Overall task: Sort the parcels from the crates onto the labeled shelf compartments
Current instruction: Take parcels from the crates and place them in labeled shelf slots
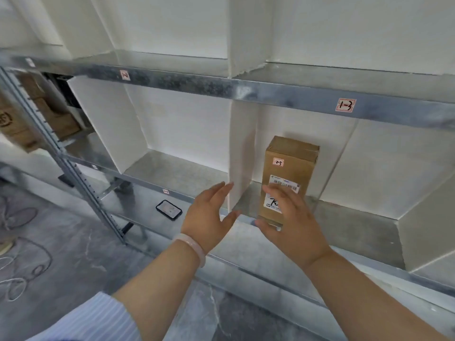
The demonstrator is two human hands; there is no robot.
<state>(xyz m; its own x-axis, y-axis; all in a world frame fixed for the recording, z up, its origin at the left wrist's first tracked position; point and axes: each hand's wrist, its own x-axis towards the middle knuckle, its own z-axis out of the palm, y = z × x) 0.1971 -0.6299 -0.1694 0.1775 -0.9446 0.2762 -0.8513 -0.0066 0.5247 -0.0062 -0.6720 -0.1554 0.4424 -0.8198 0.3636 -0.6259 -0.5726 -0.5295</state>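
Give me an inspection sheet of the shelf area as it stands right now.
Surface: metal shelf, split by a white divider.
Job's things: brown parcel tagged 2-3, upright right of that divider, under rail tag 1-3.
Clutter: phone on the lower shelf.
Grippers: left hand open by the divider; right hand open before the parcel, contact unclear.
Cables: cords on the floor, left.
Surroundings: cardboard boxes on the left rack.

Matt cardboard parcel [290, 175]; galvanized metal shelf [283, 94] (mottled sheen).

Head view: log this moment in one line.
parcel: upright on shelf, right of divider | left hand: open, empty | right hand: open, before parcel, contact unclear
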